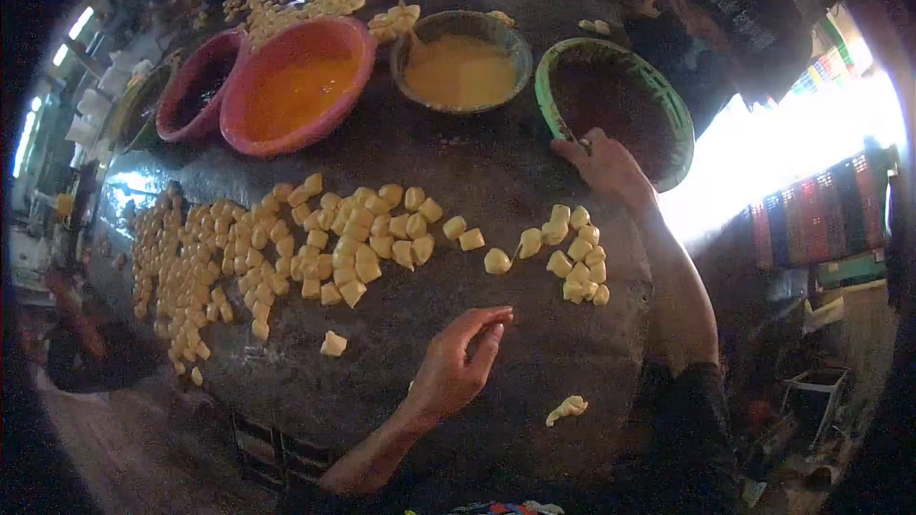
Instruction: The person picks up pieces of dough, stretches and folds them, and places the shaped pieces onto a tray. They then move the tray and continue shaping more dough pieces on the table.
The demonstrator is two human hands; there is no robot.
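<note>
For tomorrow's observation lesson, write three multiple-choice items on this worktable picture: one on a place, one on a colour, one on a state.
1. Where is the right hand?
A. at the rim of the green bowl
B. in the orange bowl
C. on the large spread of yellow pieces

2. What colour is the liquid in the grey bowl?
A. dark brown
B. pale yellow
C. red

3. How is the left hand posed?
A. flat, palm up
B. closed in a fist around a bowl
C. fingertips pinched together above the dark table

Answers: 1 A, the fingers reach over the green rim. 2 B, its filling is pale yellow. 3 C, thumb and fingers meet, though what they pinch cannot be made out.
</note>
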